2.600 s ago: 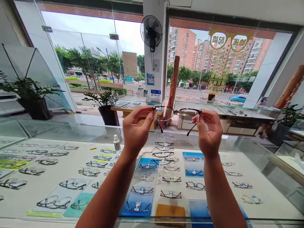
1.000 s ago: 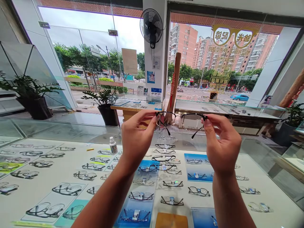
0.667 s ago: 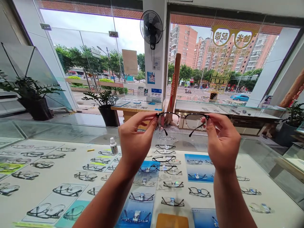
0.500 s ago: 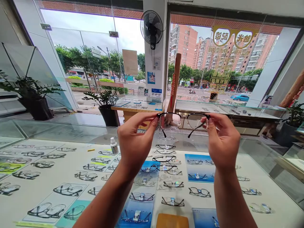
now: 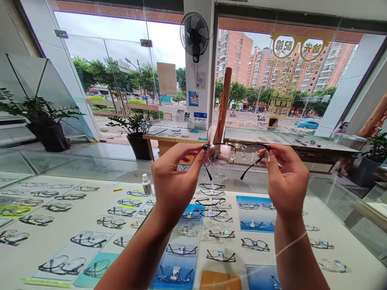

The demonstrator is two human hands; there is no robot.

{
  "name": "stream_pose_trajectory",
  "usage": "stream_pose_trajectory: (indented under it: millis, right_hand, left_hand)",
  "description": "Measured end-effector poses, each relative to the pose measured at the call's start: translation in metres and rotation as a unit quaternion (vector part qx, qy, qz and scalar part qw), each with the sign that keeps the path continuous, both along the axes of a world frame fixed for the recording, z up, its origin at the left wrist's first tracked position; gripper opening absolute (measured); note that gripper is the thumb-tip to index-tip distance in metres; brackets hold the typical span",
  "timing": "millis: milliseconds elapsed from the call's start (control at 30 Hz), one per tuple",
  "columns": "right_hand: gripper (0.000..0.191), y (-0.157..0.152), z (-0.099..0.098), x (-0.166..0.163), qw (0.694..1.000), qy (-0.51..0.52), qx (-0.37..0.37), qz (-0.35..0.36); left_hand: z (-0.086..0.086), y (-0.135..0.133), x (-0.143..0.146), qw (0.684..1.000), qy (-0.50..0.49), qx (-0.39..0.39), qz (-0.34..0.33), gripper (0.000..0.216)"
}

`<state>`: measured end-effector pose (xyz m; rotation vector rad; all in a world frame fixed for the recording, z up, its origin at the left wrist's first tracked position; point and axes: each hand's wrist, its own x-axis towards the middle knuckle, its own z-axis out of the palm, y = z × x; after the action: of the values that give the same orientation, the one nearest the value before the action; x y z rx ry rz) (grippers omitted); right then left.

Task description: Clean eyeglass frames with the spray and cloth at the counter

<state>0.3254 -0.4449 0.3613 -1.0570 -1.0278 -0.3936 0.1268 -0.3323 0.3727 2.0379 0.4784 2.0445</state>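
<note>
A pair of eyeglasses (image 5: pixel 236 146) with dark upper rims and clear lenses is held up in front of me, above the glass display case. My left hand (image 5: pixel 178 173) pinches its left end between thumb and fingers. At the other end, my right hand (image 5: pixel 286 173) grips the hinge area the same way. Both temples are unfolded, their dark tips pointing down and towards me. Beneath my hands, rows of eyeglass frames (image 5: pixel 221 233) lie in the case, some on blue cards (image 5: pixel 254 214).
A small white bottle (image 5: pixel 146 185) stands left of my left wrist. An orange-brown object (image 5: pixel 220 280) shows at the bottom edge. Farther off are a second glass counter (image 5: pixel 302 139), a wooden post (image 5: pixel 223 106), potted plants (image 5: pixel 140 145), and a wall fan (image 5: pixel 194 37).
The eyeglasses and both hands sit slightly farther right in view; the background shifts slightly right too. The grip on both ends stays the same.
</note>
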Motion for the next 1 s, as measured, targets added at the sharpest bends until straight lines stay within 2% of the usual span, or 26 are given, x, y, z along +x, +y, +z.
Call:
stream_pose_trajectory:
  millis: [300, 600, 1000]
  right_hand:
    - [0.015, -0.004, 0.002, -0.008, 1.0, -0.023, -0.005, -0.013]
    - [0.016, -0.006, 0.003, -0.009, 1.0, -0.024, -0.008, -0.014]
    - [0.012, -0.012, 0.006, -0.019, 0.999, -0.031, -0.008, -0.021]
  left_hand:
    - [-0.001, 0.015, 0.004, 0.999, -0.017, -0.036, -0.022, 0.012]
    - [0.0, 0.016, 0.006, 0.997, -0.017, -0.064, -0.038, 0.012]
    - [-0.002, 0.026, 0.009, 0.997, -0.011, -0.05, -0.052, 0.013]
